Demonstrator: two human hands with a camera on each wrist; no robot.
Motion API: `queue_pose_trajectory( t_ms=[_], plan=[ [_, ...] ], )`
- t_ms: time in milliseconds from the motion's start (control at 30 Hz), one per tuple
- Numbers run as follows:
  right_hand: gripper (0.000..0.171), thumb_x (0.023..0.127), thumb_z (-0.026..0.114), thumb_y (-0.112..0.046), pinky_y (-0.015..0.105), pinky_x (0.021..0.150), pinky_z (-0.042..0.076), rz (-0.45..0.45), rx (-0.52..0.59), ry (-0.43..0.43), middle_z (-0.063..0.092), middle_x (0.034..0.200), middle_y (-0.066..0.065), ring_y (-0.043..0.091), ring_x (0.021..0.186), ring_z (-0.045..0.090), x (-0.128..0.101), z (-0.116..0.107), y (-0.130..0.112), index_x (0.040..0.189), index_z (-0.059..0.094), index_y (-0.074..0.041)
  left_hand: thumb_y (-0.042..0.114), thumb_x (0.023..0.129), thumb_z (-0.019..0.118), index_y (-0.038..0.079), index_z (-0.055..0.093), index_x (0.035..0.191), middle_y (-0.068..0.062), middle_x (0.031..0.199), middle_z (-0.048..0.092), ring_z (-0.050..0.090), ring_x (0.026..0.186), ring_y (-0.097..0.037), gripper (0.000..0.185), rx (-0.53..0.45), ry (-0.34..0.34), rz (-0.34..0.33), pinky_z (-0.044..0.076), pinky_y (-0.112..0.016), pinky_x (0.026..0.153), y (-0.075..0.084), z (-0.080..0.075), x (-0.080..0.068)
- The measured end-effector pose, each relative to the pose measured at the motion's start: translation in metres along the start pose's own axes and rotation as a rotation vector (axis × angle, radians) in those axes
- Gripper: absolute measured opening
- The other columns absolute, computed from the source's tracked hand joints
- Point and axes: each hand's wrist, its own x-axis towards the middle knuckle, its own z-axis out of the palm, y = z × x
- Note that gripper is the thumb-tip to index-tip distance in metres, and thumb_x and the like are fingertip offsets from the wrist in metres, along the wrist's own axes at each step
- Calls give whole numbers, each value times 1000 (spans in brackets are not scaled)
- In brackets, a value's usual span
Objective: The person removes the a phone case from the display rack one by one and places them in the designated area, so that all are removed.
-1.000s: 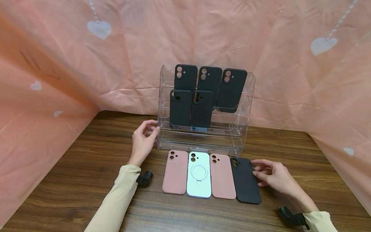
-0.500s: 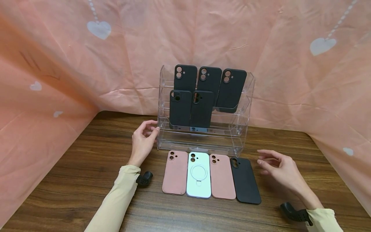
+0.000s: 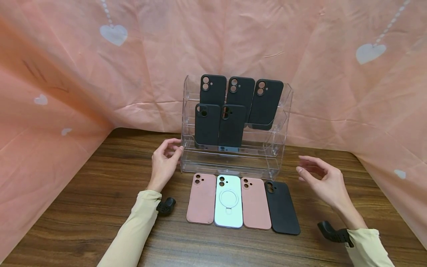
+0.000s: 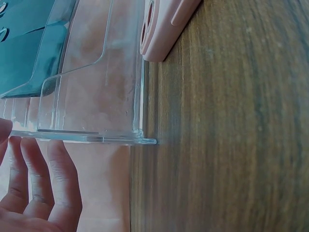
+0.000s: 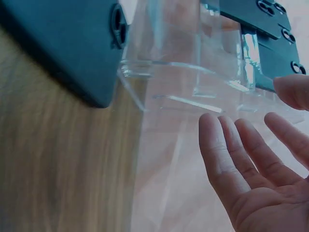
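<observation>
Left hand (image 3: 164,163) bracing the left edge of the clear acrylic rack (image 3: 278,111), fingers resting on it (likely steadying). Right hand (image 3: 321,180) hovering empty, fingers spread, right of the rack. Black phone case (image 3: 282,207) flat on the bench (image 3: 83,207), before the rack, just below-left of that hand.

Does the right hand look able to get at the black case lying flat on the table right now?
Probably yes. The right hand hovers open and empty just right of the black case, which lies flat at the end of the row on the table. Nothing sits between them.
</observation>
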Motion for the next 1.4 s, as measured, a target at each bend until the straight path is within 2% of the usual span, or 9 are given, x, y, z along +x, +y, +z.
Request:
queue_pose_trajectory(
  t_ms=[233,433,633,833,967,1067,1233,1400],
  plan=[
    [34,94,74,-9,15,66,60,-41,32,63,70,102,-20,1,78,73,13,6,-12,128,68,-7,11,95,72,12,71,116,-10,91,66,68,71,-17,21,-5,-4,7,60,-22,57,0,0,1],
    [35,93,73,-4,17,67,61,-75,89,76,71,103,-21,-2,80,72,23,12,-21,128,67,-2,11,95,72,11,71,116,-10,91,66,67,71,-12,21,-7,-5,8,60,-22,57,-1,0,0],
    [37,92,73,-3,15,70,61,-98,98,84,71,103,-22,-1,81,73,31,17,-29,129,66,-1,12,95,71,12,71,116,-10,92,66,68,71,-15,21,-5,-6,6,60,-23,57,-1,0,0],
    [37,93,72,-2,13,74,60,-130,124,86,73,106,-14,1,85,72,39,22,-34,129,66,0,13,96,71,12,71,118,-10,93,66,69,73,-19,22,-3,-9,3,62,-27,59,0,-1,0],
    [36,93,72,-2,15,73,61,-147,144,88,73,105,-9,3,84,73,45,27,-39,128,67,0,13,96,71,12,71,118,-10,93,65,67,72,-13,22,-4,-7,1,62,-25,59,0,-1,0],
    [35,93,72,-3,13,74,60,-151,139,88,72,104,-12,1,82,73,48,30,-42,128,67,-1,13,95,71,12,71,118,-9,92,65,66,70,-9,22,-4,-5,-2,61,-23,58,0,-1,0],
    [37,93,72,-2,11,75,59,-163,160,84,71,105,-13,-1,83,72,53,36,-47,129,66,0,13,95,71,12,71,118,-11,91,65,67,71,-15,22,-7,-7,5,60,-23,58,0,-1,0],
    [37,93,72,-2,10,77,59,-180,180,85,71,108,-10,0,85,72,59,42,-50,129,66,1,12,95,71,13,71,117,-10,91,65,69,73,-23,22,-4,-6,5,62,-28,59,1,-1,-1]
  ],
)
